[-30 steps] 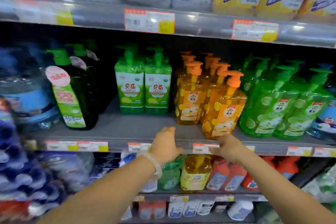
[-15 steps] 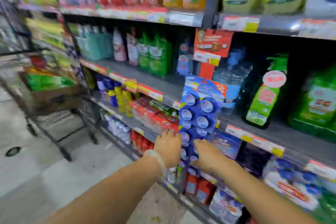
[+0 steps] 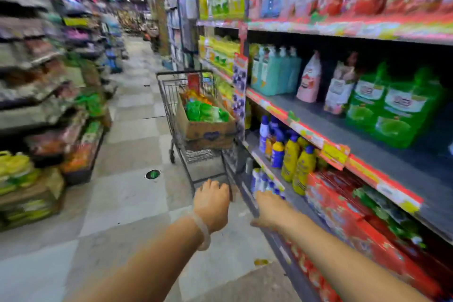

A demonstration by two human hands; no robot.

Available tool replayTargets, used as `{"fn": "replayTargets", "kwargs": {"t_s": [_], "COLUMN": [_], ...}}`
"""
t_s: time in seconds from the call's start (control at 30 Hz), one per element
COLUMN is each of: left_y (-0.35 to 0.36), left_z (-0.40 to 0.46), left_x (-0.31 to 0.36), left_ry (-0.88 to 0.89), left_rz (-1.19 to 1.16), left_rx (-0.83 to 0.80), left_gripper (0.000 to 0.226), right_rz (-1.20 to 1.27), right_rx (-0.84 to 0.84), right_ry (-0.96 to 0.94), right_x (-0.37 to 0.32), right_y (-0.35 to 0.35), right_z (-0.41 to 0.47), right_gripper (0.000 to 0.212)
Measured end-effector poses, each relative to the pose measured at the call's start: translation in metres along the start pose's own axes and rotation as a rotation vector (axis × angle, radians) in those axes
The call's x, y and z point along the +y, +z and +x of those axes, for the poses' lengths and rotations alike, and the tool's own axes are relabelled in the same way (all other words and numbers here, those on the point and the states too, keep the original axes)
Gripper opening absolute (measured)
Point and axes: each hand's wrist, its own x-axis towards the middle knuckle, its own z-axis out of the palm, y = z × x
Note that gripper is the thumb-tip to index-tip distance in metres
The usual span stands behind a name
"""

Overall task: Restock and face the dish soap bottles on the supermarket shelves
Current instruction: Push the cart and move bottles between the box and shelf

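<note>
My left hand [image 3: 212, 203] and my right hand [image 3: 272, 209] are stretched out in front of me over the aisle floor, fingers apart, holding nothing. A wire shopping cart [image 3: 182, 115] stands ahead against the shelving, carrying a cardboard box [image 3: 206, 131] filled with green dish soap packs [image 3: 204, 111] and some orange ones behind. Green dish soap bottles [image 3: 389, 105] stand on the grey middle shelf [image 3: 343, 127] to my right. The picture is blurred by motion.
Teal pump bottles [image 3: 277, 73] and a pink pouch [image 3: 309, 79] stand further along the same shelf. Yellow and blue bottles [image 3: 294, 159] and red packs [image 3: 343, 201] fill the lower shelves. Stacked boxes [image 3: 24, 193] sit on the floor at left. A tiled aisle [image 3: 132, 130] runs ahead.
My view has swung left, from facing the dish soap shelf to looking down the aisle at the cart. Both hands have come off the shelf edge and stay held out, holding nothing.
</note>
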Motion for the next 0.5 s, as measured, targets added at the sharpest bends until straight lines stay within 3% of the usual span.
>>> {"fn": "replayTargets", "kwargs": {"t_s": [0.23, 0.5], "left_y": [-0.02, -0.016], "left_z": [0.108, 0.233], "left_x": [-0.126, -0.27], "left_ry": [-0.18, -0.22], "left_rz": [-0.059, -0.01], "left_rx": [-0.049, 0.0], "left_gripper": [0.049, 0.045], "right_rz": [-0.014, -0.075], "right_rx": [-0.007, -0.07], "right_ry": [-0.141, -0.213], "right_x": [-0.085, -0.186], "right_y": [-0.064, -0.084], "right_z": [0.156, 0.326], "right_gripper": [0.058, 0.06]}}
